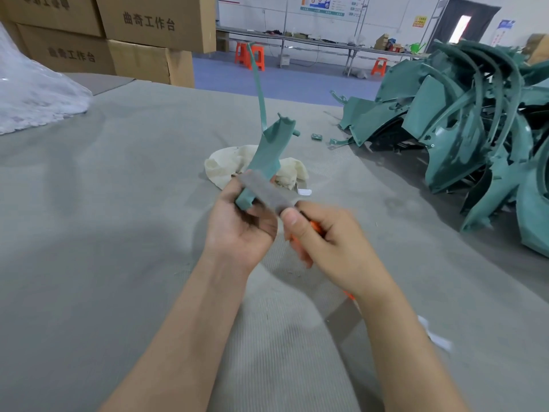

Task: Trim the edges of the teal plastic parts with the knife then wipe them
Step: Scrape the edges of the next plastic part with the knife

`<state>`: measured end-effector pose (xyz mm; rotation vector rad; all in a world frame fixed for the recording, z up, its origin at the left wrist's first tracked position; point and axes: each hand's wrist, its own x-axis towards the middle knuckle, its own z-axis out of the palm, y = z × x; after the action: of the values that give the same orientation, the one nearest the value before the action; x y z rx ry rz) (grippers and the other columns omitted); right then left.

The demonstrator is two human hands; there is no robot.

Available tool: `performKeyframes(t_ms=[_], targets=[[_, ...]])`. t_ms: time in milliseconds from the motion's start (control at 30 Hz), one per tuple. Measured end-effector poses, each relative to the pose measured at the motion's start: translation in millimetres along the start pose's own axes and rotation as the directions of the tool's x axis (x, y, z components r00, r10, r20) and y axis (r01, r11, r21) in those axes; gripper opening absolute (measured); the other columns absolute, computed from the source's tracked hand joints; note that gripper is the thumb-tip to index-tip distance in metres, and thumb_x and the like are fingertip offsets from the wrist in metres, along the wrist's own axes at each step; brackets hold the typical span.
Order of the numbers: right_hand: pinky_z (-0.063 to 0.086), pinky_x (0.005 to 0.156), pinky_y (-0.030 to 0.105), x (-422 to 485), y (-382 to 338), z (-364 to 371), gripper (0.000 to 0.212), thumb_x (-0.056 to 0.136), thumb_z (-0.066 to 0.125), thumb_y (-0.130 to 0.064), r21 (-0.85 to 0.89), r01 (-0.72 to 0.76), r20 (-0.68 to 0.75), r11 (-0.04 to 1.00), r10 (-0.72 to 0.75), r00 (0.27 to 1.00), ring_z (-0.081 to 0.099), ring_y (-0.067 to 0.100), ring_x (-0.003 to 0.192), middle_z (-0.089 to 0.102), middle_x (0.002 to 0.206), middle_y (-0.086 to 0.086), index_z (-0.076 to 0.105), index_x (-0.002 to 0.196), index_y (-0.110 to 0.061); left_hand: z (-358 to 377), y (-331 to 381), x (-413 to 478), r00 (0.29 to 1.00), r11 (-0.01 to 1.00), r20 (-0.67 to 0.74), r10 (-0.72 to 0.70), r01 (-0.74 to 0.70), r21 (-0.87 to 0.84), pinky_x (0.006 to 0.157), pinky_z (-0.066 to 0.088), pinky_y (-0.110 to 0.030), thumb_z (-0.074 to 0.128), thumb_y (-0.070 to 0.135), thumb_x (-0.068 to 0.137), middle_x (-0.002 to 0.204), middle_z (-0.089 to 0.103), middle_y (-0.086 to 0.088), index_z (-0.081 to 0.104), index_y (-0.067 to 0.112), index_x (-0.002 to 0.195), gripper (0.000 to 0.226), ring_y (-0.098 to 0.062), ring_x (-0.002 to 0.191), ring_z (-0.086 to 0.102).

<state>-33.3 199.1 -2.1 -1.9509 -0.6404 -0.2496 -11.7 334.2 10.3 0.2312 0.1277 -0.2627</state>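
Head view. Left hand (pixel 240 230) near centre, fingers curled round the lower end of a teal plastic part (pixel 269 153) — grasped and raised off the grey felt work surface (pixel 118 218). Part tilted up and away, a thin curved strip rising from its far end.

Right hand (pixel 329 242) just right of the left, clenched round the orange handle of a knife (pixel 269 193), thumb at the base of the blade. Grey blade laid across the near end of the part, touching its edge; blurred.

Cream cloth (pixel 228 165) crumpled on the surface just beyond the hands, behind the held part. Pile of teal parts (pixel 463 129) heaped at far right; small teal offcuts (pixel 317 137) between pile and cloth.

Cardboard boxes (pixel 148 28) stacked far left, clear plastic sheeting (pixel 32 93) at the left edge. Orange stools (pixel 249 56) on the blue floor beyond. Grey strip (pixel 343 318) with an orange end under the right forearm — blurred, identity unclear.
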Motion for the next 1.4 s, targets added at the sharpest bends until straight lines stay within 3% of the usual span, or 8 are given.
performKeyframes(t_ms=[200, 367, 600, 800, 967, 1067, 1233, 1400], targets=[[0.047, 0.052, 0.044, 1.9, -0.8, -4.0, 0.033, 0.084, 0.052, -0.056, -0.005, -0.023, -0.296, 1.0, 0.021, 0.955, 0.052, 0.025, 0.051, 0.055, 0.057, 0.005, 0.057, 0.075, -0.024, -1.0, -1.4, -0.9, 0.997, 0.996, 0.031, -0.068, 0.066, 0.06, 0.029, 0.035, -0.011, 0.05, 0.018, 0.093, 0.068, 0.064, -0.004, 0.064, 0.003, 0.082, 0.023, -0.008, 0.047, 0.06], [0.053, 0.062, 0.037, 0.1, -7.4, -11.6, 0.03, 0.084, 0.068, -0.031, 0.07, 0.049, -0.205, 0.996, -0.033, 0.978, 0.053, 0.01, 0.061, 0.061, 0.075, -0.014, 0.056, 0.108, -0.045, -2.5, -6.7, 2.8, 0.996, 0.963, -0.081, -0.043, 0.063, 0.261, 0.03, 0.035, -0.009, 0.055, 0.016, 0.09, 0.082, 0.064, -0.007, 0.06, 0.006, 0.106, 0.019, -0.011, 0.055, 0.057], [0.043, 0.054, 0.044, -0.3, -10.4, -12.8, 0.026, 0.087, 0.065, -0.004, 0.146, -0.026, -0.236, 0.989, 0.06, 0.97, 0.044, 0.042, 0.06, 0.047, 0.065, 0.024, 0.066, 0.085, -0.03, -6.0, -8.8, 7.8, 0.989, 0.909, -0.149, -0.004, 0.066, 0.412, 0.044, 0.05, -0.017, 0.062, 0.026, 0.088, 0.075, 0.069, -0.005, 0.064, 0.009, 0.099, 0.02, -0.013, 0.055, 0.064], [0.043, 0.052, 0.015, -1.4, -10.5, -25.2, 0.016, 0.085, 0.06, -0.003, 0.31, -0.048, -0.227, 0.949, 0.123, 0.966, 0.049, 0.006, 0.049, 0.054, 0.052, -0.009, 0.065, 0.085, -0.018, -17.8, 20.4, 16.3, 0.951, 0.944, -0.297, 0.083, 0.021, 0.329, 0.052, 0.057, -0.026, 0.069, 0.026, 0.083, 0.078, 0.071, -0.009, 0.065, 0.008, 0.095, 0.022, -0.019, 0.063, 0.07], [0.041, 0.05, 0.017, -6.4, -8.8, -40.8, 0.02, 0.077, 0.057, -0.008, 0.294, -0.123, -0.087, 0.948, 0.155, 0.984, 0.043, 0.01, 0.048, 0.045, 0.05, -0.005, 0.068, 0.075, -0.025, -31.5, 39.2, 13.6, 0.984, 0.492, -0.181, -0.003, 0.159, 0.856, 0.048, 0.056, -0.022, 0.071, 0.022, 0.068, 0.074, 0.073, -0.002, 0.066, 0.009, 0.098, 0.032, -0.009, 0.057, 0.067], [0.04, 0.05, 0.016, -8.2, -9.6, -43.5, 0.029, 0.073, 0.054, -0.004, 0.271, -0.158, 0.042, 0.95, 0.152, 0.987, 0.04, 0.009, 0.049, 0.045, 0.051, -0.008, 0.069, 0.07, -0.029, -35.6, 39.3, 13.3, 0.98, 0.436, -0.194, -0.032, 0.189, 0.88, 0.046, 0.057, -0.031, 0.068, 0.023, 0.079, 0.076, 0.073, -0.008, 0.066, 0.005, 0.098, 0.026, -0.016, 0.055, 0.069], [0.044, 0.053, 0.016, -7.0, -15.7, -32.3, 0.02, 0.085, 0.06, -0.004, 0.267, -0.133, 0.243, 0.955, 0.066, 0.968, 0.048, 0.004, 0.05, 0.06, 0.06, -0.013, 0.067, 0.094, -0.02, -38.3, 19.4, 29.8, 0.947, 0.042, -0.15, 0.283, 0.143, 0.989, 0.06, 0.053, -0.03, 0.052, 0.049, 0.093, 0.074, 0.071, -0.009, 0.067, 0.011, 0.083, 0.042, -0.021, 0.063, 0.066], [0.042, 0.053, 0.021, -5.8, -16.2, -25.6, 0.029, 0.093, 0.045, -0.04, 0.444, -0.197, 0.156, 0.874, 0.142, 0.978, 0.046, 0.014, 0.049, 0.061, 0.075, -0.002, 0.063, 0.108, -0.024, -38.5, 10.5, 33.5, 0.912, 0.044, -0.085, 0.401, 0.073, 0.996, 0.05, 0.037, -0.025, 0.041, 0.062, 0.092, 0.061, 0.06, 0.002, 0.063, 0.017, 0.073, 0.053, -0.014, 0.054, 0.055]])
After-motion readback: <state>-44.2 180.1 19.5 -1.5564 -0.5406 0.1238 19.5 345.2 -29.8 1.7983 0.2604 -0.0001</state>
